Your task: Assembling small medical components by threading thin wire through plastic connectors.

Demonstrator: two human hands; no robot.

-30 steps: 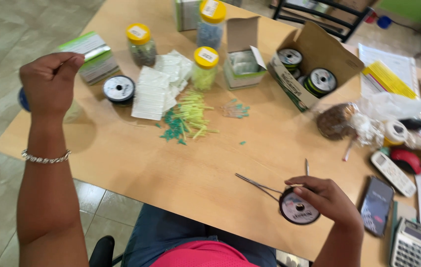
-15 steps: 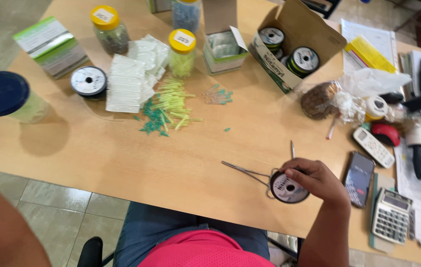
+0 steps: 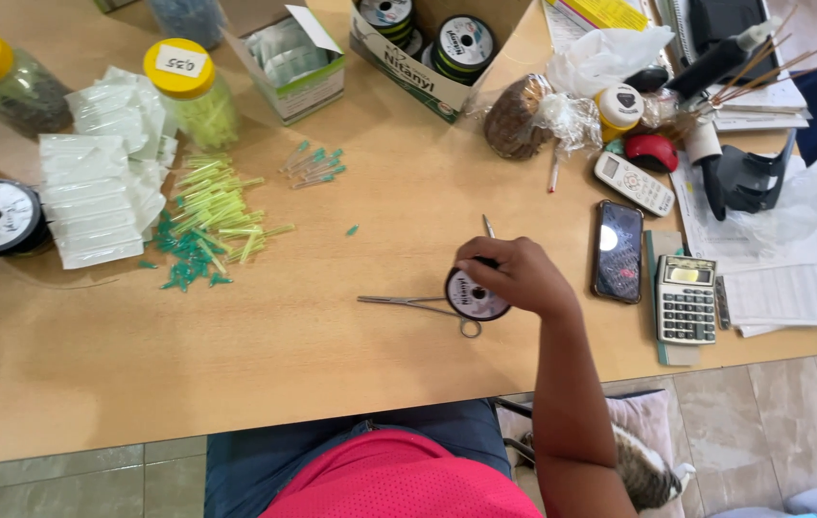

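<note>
One hand in view: my right hand is resting just right of the frame's centre; my left hand is lying outside the frame, so I cannot tell its state.
Grip: my fingers are curling down together over the small spool, clamping its upper and right edge against the wooden table.
Spool position: it is lying flat, its round label face up, directly under and slightly to the lower left of my knuckles.
Forceps: the thin metal forceps are lying on the table, touching or just beside the spool's left edge; I cannot tell whether they pass under it.
Long axis: the forceps are running nearly horizontally, tips pointing toward the left of the frame, ring handle sitting just below the spool.
Nearer hand: the right one, already touching the spool, is sitting at the handle end.
Surroundings: the phone and calculator are lying to the right of my wrist; green and yellow tube pieces are lying scattered well apart, toward the upper left.
</note>
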